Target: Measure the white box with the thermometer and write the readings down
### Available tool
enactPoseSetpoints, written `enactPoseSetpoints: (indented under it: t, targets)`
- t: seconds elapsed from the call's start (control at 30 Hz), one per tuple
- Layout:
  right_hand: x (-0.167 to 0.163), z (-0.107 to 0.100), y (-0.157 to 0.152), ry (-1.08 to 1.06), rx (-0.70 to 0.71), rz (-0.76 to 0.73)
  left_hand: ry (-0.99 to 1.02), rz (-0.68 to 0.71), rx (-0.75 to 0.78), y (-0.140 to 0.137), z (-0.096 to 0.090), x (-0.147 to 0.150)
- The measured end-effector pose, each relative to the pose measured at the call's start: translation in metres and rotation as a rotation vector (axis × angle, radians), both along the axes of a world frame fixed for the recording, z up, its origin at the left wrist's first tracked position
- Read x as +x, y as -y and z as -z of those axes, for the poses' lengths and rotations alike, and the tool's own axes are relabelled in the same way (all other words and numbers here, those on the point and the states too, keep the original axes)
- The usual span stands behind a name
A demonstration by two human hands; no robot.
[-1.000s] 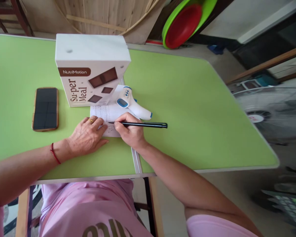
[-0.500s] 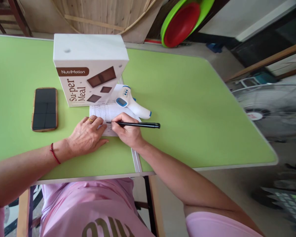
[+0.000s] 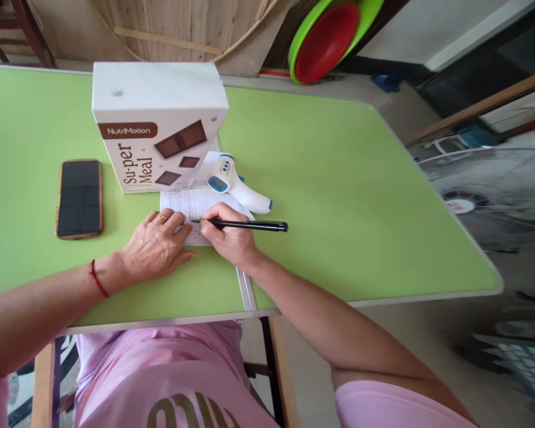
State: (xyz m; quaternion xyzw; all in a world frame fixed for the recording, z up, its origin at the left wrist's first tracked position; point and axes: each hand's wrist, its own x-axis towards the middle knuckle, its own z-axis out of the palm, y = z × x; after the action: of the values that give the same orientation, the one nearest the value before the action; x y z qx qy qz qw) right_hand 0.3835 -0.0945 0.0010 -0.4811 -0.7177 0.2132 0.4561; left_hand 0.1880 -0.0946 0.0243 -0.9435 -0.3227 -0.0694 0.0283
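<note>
My right hand [image 3: 232, 238] pinches a black pen [image 3: 263, 226], its tip down at a sheet of paper [image 3: 189, 203] covered in handwriting. Flat across the paper's lower left part rests my left hand [image 3: 158, 245], fingers stretched out, with a ring and a red wrist cord. A white and blue infrared thermometer [image 3: 243, 193] lies on the paper's right side. Behind the paper a white NutriMotion box [image 3: 160, 128] stands upright, hiding part of the sheet. Left of my left hand lies a phone [image 3: 79, 199] in a brown case, its screen dark.
The green folding table [image 3: 339, 196] has a metal seam running under the paper. Beyond its far edge stand green and red basins [image 3: 323, 44]. A fan [image 3: 463, 202] is on the right, past the table's edge.
The whole view has shifted very slightly, so the box and phone appear a little further left. Both hands keep nearly the same place, the pen still at the paper.
</note>
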Motion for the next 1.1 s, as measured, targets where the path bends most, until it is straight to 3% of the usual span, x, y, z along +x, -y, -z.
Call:
enactPoseSetpoints:
  t: [0.2,1.1]
  targets:
    - [0.0008,-0.0008,0.0,0.018,-0.073,0.013,0.014,0.005,0.004,-0.0005,0.0018,-0.0007]
    - [0.0009,0.0005,-0.0001,0.001,-0.048,0.042,0.01,0.003,-0.006,-0.0008,0.0004,-0.0012]
